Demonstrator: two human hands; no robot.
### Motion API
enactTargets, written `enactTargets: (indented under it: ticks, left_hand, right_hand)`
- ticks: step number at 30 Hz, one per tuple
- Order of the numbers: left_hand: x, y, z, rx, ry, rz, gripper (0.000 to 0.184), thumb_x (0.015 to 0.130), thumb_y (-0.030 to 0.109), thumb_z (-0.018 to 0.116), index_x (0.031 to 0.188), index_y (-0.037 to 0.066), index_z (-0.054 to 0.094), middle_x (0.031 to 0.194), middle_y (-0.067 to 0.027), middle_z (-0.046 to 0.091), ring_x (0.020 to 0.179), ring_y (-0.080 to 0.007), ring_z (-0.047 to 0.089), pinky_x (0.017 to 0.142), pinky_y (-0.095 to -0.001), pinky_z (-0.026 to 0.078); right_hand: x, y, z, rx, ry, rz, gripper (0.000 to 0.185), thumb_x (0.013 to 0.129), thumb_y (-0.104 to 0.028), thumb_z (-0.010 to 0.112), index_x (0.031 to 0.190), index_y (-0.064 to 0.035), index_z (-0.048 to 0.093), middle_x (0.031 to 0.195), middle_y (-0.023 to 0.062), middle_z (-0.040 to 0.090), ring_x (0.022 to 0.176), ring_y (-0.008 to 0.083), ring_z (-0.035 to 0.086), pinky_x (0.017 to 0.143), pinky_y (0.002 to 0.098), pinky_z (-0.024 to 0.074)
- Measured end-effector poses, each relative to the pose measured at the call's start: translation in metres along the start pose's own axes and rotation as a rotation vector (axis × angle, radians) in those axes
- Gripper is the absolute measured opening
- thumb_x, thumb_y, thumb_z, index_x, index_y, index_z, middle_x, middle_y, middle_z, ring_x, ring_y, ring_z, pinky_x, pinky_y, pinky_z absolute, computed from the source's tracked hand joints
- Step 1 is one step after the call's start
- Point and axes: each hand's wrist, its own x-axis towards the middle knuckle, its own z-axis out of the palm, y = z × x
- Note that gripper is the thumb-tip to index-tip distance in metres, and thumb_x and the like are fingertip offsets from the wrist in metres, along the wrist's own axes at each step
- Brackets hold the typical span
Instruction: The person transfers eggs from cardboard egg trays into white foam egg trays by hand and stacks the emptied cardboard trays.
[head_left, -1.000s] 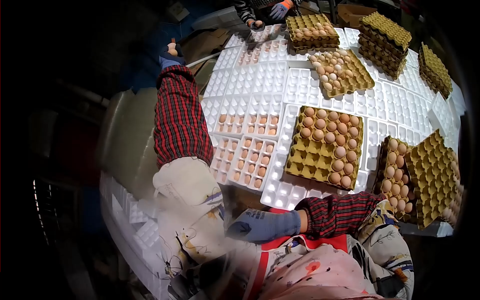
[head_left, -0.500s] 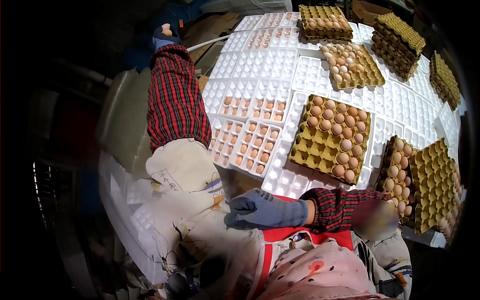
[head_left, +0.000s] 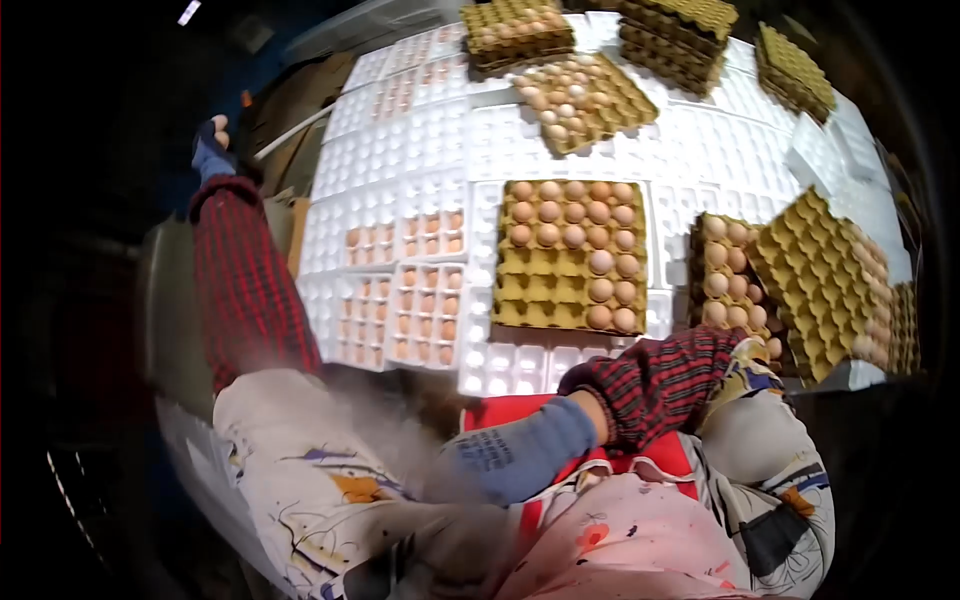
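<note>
My left hand (head_left: 213, 152), in a blue glove with a dark palm, is stretched far out to the upper left, beyond the white trays. Its fingers look closed around small rounded peach shapes; whether these are eggs or bare fingertips I cannot make out. Low over my lap is my right hand (head_left: 510, 458), also blue-gloved, with print on its back; its fingers are blurred against the trousers. Above it lies a yellow-brown egg tray (head_left: 545, 283) partly filled with eggs (head_left: 575, 212). White foam trays (head_left: 385, 130) cover the surface, several holding eggs at the near left.
Stacked egg trays (head_left: 675, 45) stand at the back, and a tilted, partly filled tray (head_left: 625, 100) lies before them. At right, a tray of eggs (head_left: 722, 275) sits beside a leaning tray (head_left: 815, 280). A pale pole (head_left: 295, 130) and grey-green padding (head_left: 170, 285) are at left.
The view has swung, so the trays appear farther left. My left arm remains outstretched. My right hand has dropped slightly lower on my lap, its fingers now blurred.
</note>
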Motion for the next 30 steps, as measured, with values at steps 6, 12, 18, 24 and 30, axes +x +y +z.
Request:
enactTargets:
  ticks: [6, 12, 18, 24, 30]
  left_hand:
    - [-0.204, -0.096, 0.138, -0.53, -0.691, -0.314, 0.033, 0.096, 0.029, 0.06, 0.119, 0.005, 0.061, 0.111, -0.0074, 0.068, 0.103, -0.0218, 0.065, 0.092, -0.0333, 0.055]
    - [-0.306, -0.129, 0.274, -0.047, -0.485, -0.161, 0.053, 0.082, 0.028, 0.073, 0.13, 0.009, 0.058, 0.096, -0.0094, 0.071, 0.088, -0.0256, 0.069, 0.079, -0.0379, 0.056]
    - [-0.283, -0.114, 0.257, 1.683, -0.664, 0.779, 0.036, 0.086, 0.02, 0.056, 0.123, 0.02, 0.055, 0.121, -0.0106, 0.054, 0.097, -0.0332, 0.067, 0.071, -0.0548, 0.055]
    - [-0.279, -0.121, 0.255, 1.62, -0.566, 0.873, 0.035, 0.087, 0.018, 0.057, 0.122, 0.016, 0.057, 0.117, -0.0135, 0.059, 0.095, -0.0343, 0.067, 0.07, -0.0529, 0.056]
    - [-0.328, -0.102, 0.224, -0.834, -0.871, -0.83, 0.031, 0.097, 0.017, 0.059, 0.127, 0.009, 0.059, 0.115, -0.01, 0.066, 0.102, -0.0218, 0.065, 0.075, -0.0269, 0.06]
  right_hand:
    - [-0.032, 0.002, -0.078, 0.286, 0.171, 0.294, 0.037, 0.091, -0.022, 0.067, 0.121, -0.0005, 0.063, 0.107, 0.0116, 0.071, 0.094, 0.014, 0.065, 0.084, 0.0316, 0.0529]
    - [0.016, 0.01, -0.158, -0.946, 0.89, 0.144, 0.042, 0.08, -0.035, 0.074, 0.114, -0.011, 0.067, 0.123, 0.0124, 0.06, 0.12, 0.0347, 0.049, 0.102, 0.0474, 0.036]
    - [0.036, 0.029, -0.19, -0.867, 0.861, 0.105, 0.023, 0.081, -0.033, 0.07, 0.086, -0.0105, 0.07, 0.103, 0.0046, 0.066, 0.11, 0.0288, 0.055, 0.1, 0.0471, 0.0361]
    - [0.026, 0.028, -0.164, -0.817, 0.949, 0.028, 0.03, 0.082, -0.024, 0.074, 0.106, -0.0078, 0.067, 0.115, 0.0101, 0.066, 0.112, 0.0293, 0.059, 0.101, 0.0445, 0.0402]
    - [-0.097, 0.0, -0.103, -0.444, 0.931, 0.364, 0.047, 0.082, -0.018, 0.077, 0.125, -0.0053, 0.062, 0.121, 0.0135, 0.065, 0.108, 0.0289, 0.062, 0.096, 0.0368, 0.0478]
